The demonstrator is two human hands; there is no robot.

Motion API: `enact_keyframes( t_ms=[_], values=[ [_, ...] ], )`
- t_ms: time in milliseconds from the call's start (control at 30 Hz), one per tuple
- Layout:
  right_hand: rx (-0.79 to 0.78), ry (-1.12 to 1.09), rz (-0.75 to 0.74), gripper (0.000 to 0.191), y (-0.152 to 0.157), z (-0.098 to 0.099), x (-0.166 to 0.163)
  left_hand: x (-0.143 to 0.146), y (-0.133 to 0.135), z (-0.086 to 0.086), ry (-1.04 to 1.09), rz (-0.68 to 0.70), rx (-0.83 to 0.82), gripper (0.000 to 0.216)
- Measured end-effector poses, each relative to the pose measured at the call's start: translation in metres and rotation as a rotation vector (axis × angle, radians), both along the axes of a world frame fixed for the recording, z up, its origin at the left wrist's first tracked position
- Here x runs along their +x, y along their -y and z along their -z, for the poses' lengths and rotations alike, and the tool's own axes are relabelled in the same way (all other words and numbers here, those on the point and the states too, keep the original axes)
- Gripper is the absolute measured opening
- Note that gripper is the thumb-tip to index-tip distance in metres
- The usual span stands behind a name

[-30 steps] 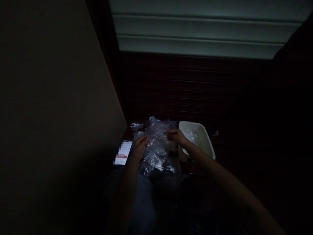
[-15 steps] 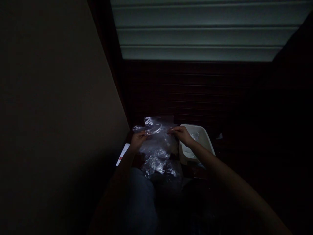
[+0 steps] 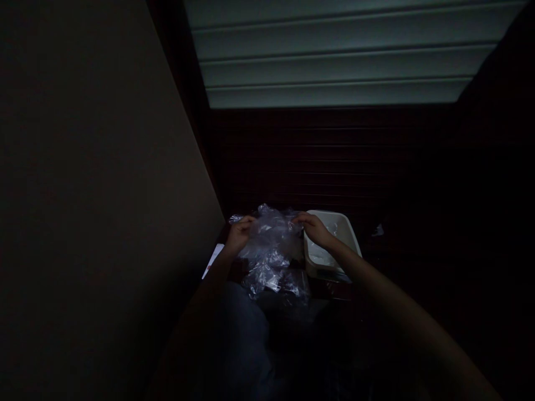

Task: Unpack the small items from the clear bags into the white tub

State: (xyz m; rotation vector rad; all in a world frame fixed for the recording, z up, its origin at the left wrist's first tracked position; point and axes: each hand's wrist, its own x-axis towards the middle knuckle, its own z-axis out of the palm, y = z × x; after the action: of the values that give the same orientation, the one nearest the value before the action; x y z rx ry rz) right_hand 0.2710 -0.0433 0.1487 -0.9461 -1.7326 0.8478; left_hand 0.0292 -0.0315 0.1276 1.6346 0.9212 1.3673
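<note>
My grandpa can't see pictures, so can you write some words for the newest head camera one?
A person's left hand and right hand hold crumpled clear plastic between them in a very dim room. A pale tub with some shiny plastic inside stands just to the right.

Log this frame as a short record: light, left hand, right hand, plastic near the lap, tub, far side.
Light: very dim
Left hand: holding the left side of clear plastic
Right hand: holding its right side
Plastic near lap: crumpled, shiny film; whether joined to the held piece, cannot tell
Tub: white tub, beside the plastic on the right, something clear and shiny inside
Far side: pale slatted panel above dark slats
</note>
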Motion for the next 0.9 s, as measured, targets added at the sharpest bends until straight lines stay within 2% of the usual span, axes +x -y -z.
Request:
enact_keyframes(
  t_ms=[167,333,533,633,733,833,900],
  values=[
    [-0.028,0.043,0.030,0.036,0.006,-0.006,0.000,-0.002,0.004,-0.009,-0.088,-0.020,0.047,0.021],
    [-0.127,-0.054,0.056,0.025,0.012,-0.014,-0.002,-0.007,0.006,-0.013,-0.171,0.019,0.125,0.023],
    [-0.214,-0.083,0.202,0.031,0.011,-0.009,-0.012,-0.007,0.008,-0.017,-0.190,0.036,0.148,0.021],
    [-0.209,-0.117,0.182,0.025,0.007,0.002,-0.016,-0.007,0.009,-0.017,-0.156,0.028,0.090,0.014],
    [-0.191,-0.145,0.190,0.026,0.004,0.011,-0.018,-0.012,0.009,-0.014,-0.085,0.076,-0.072,0.011],
    [-0.227,-0.199,0.199,0.038,0.003,0.015,-0.021,-0.016,0.009,-0.008,0.020,0.102,-0.246,0.019],
    [-0.289,-0.261,0.187,0.051,0.004,0.015,-0.023,-0.017,0.008,-0.005,0.052,0.058,-0.275,0.020]
  ],
)
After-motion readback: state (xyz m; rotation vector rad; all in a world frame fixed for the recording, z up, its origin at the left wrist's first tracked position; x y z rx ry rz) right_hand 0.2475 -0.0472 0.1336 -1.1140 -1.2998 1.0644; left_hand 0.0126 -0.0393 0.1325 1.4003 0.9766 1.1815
